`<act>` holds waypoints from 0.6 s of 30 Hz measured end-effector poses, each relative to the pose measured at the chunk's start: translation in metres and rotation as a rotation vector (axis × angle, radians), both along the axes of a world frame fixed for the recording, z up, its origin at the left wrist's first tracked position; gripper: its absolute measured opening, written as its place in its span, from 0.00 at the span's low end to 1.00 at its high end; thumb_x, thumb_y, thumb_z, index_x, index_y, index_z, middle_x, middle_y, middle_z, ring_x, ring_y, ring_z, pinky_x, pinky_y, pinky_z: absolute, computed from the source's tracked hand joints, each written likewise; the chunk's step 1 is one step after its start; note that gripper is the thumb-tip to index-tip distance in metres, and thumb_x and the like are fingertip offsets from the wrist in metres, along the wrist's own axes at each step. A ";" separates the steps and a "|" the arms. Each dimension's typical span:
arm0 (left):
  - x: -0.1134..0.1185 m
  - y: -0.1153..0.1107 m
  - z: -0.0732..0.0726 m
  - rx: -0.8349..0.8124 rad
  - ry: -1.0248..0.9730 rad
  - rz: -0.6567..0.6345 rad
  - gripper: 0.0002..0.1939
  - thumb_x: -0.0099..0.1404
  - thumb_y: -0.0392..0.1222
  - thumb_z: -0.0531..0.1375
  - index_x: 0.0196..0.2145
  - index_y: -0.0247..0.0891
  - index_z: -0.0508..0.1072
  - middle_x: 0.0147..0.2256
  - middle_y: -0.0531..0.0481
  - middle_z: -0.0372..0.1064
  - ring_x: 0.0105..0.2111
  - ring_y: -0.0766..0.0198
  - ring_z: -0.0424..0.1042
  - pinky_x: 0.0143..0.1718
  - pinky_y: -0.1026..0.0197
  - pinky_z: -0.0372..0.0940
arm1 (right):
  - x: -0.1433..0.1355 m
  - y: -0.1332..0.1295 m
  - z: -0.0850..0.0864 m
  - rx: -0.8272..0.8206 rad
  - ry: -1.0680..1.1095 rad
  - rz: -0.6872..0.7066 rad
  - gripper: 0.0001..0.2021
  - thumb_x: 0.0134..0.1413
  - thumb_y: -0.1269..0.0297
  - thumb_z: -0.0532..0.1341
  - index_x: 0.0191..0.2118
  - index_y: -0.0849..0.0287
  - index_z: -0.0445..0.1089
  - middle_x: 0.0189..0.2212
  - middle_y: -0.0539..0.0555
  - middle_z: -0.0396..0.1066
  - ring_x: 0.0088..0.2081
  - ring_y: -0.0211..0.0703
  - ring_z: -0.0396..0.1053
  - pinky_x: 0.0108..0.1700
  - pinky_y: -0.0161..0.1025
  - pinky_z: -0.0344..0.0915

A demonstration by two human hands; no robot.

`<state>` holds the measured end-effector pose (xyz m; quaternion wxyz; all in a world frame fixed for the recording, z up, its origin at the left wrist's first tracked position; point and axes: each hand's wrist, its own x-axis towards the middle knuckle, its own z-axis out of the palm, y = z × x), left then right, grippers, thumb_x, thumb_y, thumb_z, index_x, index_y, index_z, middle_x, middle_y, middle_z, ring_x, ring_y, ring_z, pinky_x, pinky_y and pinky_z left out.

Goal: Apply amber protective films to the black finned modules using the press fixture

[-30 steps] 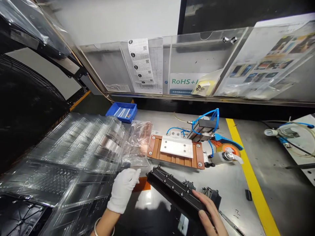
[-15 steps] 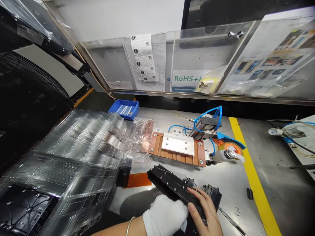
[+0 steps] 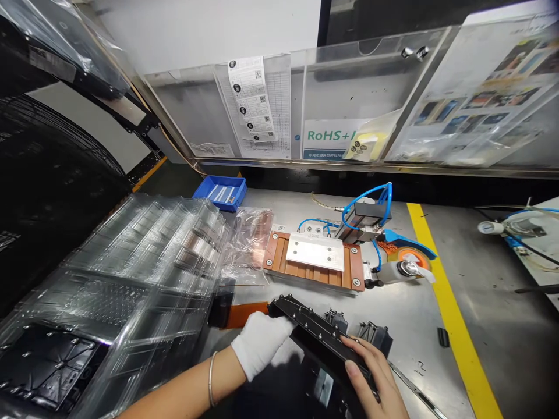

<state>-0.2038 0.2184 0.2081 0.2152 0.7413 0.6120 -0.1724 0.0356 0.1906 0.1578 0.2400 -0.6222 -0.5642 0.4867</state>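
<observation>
At the bottom centre of the frame we have both hands on the black part (image 3: 321, 343), a long flat moulded piece studded with small screw bosses, held tilted above the bench (image 3: 419, 326) with its far end pointing up and left. Our right hand (image 3: 371, 378), bare, lies over the near end with the fingers curled down along the edge and closed on it. Our left hand (image 3: 261, 348), in a white glove, grips the far end, fingers wrapped round the corner.

We judge the part stiff and fairly light: thin-walled plastic, hard and smooth, so it could slip in the cotton glove. The bosses and fine edges look the likeliest to chip. Taking it by the long edges at both ends, as we do now, looks the safest hold; its flat face is best left untouched.

Just beyond it lie two smaller black pieces (image 3: 371, 336) on the bench, and an orange strip (image 3: 244, 314) to the left. At lower left stands a stack of clear trays (image 3: 131, 279), with another black part showing in the lowest one.

Further back, at centre, sits a brown fixture (image 3: 314, 263) with a white plate on top, blue hoses (image 3: 371, 201) behind it and a tape roll (image 3: 408, 262) to its right. A yellow line (image 3: 449, 302) runs down the bench at right. A blue bin (image 3: 220, 192) lies at upper left of centre, below the clear document holders (image 3: 349, 99).
</observation>
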 end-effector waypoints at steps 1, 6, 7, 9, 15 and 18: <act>-0.003 0.001 -0.002 0.004 0.031 0.010 0.23 0.62 0.25 0.55 0.51 0.44 0.74 0.30 0.45 0.78 0.30 0.47 0.79 0.28 0.55 0.72 | -0.003 0.000 0.004 0.000 0.010 -0.033 0.26 0.58 0.37 0.52 0.50 0.47 0.73 0.56 0.57 0.63 0.62 0.60 0.58 0.66 0.62 0.49; -0.007 0.002 -0.006 0.023 0.038 -0.027 0.19 0.63 0.24 0.53 0.46 0.36 0.76 0.32 0.40 0.77 0.34 0.46 0.78 0.34 0.50 0.71 | 0.002 0.003 -0.004 -0.106 0.086 -0.027 0.27 0.55 0.35 0.54 0.50 0.47 0.73 0.56 0.56 0.64 0.63 0.62 0.55 0.67 0.63 0.48; -0.006 0.001 -0.007 0.026 0.017 -0.039 0.16 0.64 0.24 0.53 0.43 0.33 0.77 0.33 0.38 0.77 0.36 0.45 0.77 0.36 0.49 0.71 | 0.005 0.003 -0.009 -0.145 0.102 -0.006 0.27 0.55 0.35 0.55 0.51 0.47 0.72 0.57 0.56 0.63 0.64 0.61 0.54 0.67 0.62 0.48; -0.003 -0.004 -0.008 0.031 -0.022 -0.041 0.14 0.64 0.25 0.52 0.37 0.29 0.77 0.36 0.34 0.76 0.41 0.43 0.75 0.41 0.46 0.69 | 0.008 0.003 -0.017 -0.205 0.129 0.025 0.27 0.55 0.36 0.55 0.52 0.46 0.71 0.59 0.55 0.62 0.65 0.59 0.53 0.68 0.60 0.47; 0.007 -0.013 -0.025 -0.029 -0.190 0.017 0.06 0.58 0.29 0.61 0.34 0.31 0.77 0.34 0.33 0.76 0.36 0.41 0.76 0.38 0.45 0.70 | -0.015 -0.002 -0.009 -0.136 0.195 -0.013 0.25 0.55 0.36 0.56 0.48 0.46 0.74 0.54 0.54 0.67 0.62 0.58 0.57 0.67 0.58 0.49; 0.019 -0.016 -0.036 -0.014 -0.337 0.066 0.12 0.59 0.28 0.60 0.40 0.34 0.77 0.40 0.34 0.77 0.41 0.44 0.76 0.44 0.47 0.69 | -0.030 -0.003 -0.004 -0.076 0.197 -0.071 0.23 0.56 0.37 0.56 0.45 0.46 0.75 0.51 0.54 0.70 0.59 0.58 0.61 0.65 0.56 0.53</act>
